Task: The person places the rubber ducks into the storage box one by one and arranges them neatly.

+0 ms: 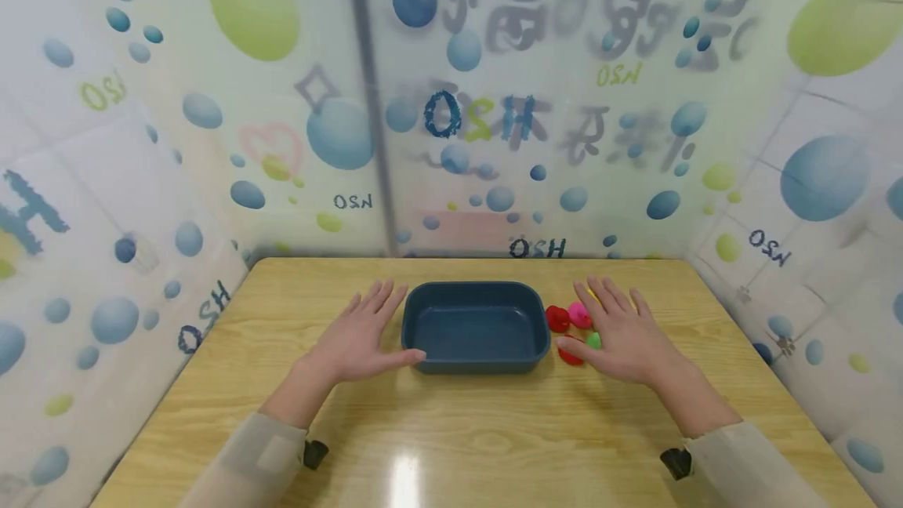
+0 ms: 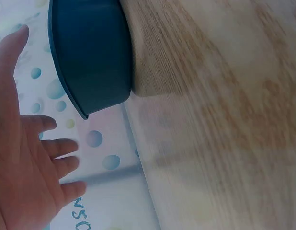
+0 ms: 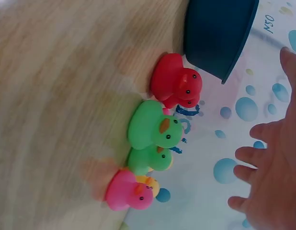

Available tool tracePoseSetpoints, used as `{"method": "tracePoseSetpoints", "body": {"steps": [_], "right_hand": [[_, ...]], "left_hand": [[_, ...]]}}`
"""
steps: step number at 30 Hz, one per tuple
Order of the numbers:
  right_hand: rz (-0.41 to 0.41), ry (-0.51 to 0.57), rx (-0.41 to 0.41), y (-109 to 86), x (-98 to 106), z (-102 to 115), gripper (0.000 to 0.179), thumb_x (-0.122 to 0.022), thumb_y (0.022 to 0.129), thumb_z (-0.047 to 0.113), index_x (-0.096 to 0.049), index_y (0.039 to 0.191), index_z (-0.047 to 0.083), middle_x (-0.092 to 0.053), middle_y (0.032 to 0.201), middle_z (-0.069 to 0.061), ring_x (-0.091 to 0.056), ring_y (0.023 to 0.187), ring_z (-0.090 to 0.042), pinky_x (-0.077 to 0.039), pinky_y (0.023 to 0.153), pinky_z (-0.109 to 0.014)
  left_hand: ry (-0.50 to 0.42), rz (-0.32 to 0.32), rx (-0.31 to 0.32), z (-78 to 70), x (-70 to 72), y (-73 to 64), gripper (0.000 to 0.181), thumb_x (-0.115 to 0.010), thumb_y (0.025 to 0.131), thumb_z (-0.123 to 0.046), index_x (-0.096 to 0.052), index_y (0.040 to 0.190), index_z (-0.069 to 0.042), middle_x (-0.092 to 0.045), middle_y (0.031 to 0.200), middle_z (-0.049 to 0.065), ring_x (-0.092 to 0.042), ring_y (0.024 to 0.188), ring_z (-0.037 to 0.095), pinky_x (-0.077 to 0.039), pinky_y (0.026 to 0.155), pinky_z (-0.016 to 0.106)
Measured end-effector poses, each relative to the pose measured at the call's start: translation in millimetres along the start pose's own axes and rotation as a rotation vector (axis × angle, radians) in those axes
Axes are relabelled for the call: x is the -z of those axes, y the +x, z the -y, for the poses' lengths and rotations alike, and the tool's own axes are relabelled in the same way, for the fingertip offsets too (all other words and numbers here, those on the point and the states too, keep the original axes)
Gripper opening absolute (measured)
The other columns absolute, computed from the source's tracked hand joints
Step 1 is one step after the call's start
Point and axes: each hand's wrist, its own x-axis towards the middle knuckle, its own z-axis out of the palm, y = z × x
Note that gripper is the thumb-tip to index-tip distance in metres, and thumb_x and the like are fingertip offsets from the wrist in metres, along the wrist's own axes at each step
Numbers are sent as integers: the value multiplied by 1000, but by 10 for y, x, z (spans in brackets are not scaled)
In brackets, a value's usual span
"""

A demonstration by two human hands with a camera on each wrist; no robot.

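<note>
A dark blue rectangular tub (image 1: 476, 368) sits on the wooden table between both hands. My left hand (image 1: 358, 342) is held at the tub's left side, fingers spread, its thumb overlapping the near left corner in the head view. To the tub's right, my right hand (image 1: 624, 339) hovers with fingers extended, partly hiding a group of rubber ducks. The right wrist view shows a red duck (image 3: 168, 76) closest to the tub, then green ducks (image 3: 144, 125), a pink duck (image 3: 121, 191) and a yellow one (image 3: 153, 183) partly hidden behind it. Neither hand holds anything.
The light wooden table (image 1: 451, 437) extends in front of the tub. Translucent curtains (image 1: 508, 179) printed with blue and green dots enclose the table at the back and both sides. A dark band (image 1: 313, 455) shows at the left wrist, another (image 1: 677, 462) at the right.
</note>
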Motion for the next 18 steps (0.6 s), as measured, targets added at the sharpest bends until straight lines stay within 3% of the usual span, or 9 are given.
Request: {"method": "tracePoseSetpoints", "body": {"steps": [4, 7, 13, 18], "right_hand": [[-42, 4, 3, 0, -15, -33, 94, -61, 103, 70, -39, 169, 6, -48, 168, -25, -45, 153, -52, -33, 124, -74], [-69, 25, -16, -8, -20, -60, 80, -68, 104, 59, -53, 159, 3, -61, 154, -27, -58, 140, -52, -46, 115, -70], [-111, 63, -47, -68, 20, -94, 65, -71, 105, 50, -64, 146, 0, -69, 144, -26, -67, 129, -48, -55, 108, -65], [-140, 79, -41, -114, 35, -147, 62, -71, 105, 50, -66, 141, 0, -74, 132, -20, -73, 111, -36, -62, 95, -57]], "left_hand": [[-87, 73, 37, 2, -3, 29, 117, -64, 91, -86, -21, 177, -19, -38, 175, 23, -46, 156, 49, -40, 123, 68], [-160, 132, 57, 27, -27, 64, 118, -63, 90, -89, -17, 178, -24, -43, 173, 19, -52, 152, 46, -47, 117, 67], [-268, 174, 67, 102, -93, 135, 116, -66, 92, -84, -14, 178, -26, -48, 171, 15, -53, 153, 39, -46, 119, 65], [-290, 182, 86, 141, -144, 171, 119, -69, 91, -82, -13, 178, -25, -48, 171, 16, -52, 154, 39, -45, 120, 64]]}}
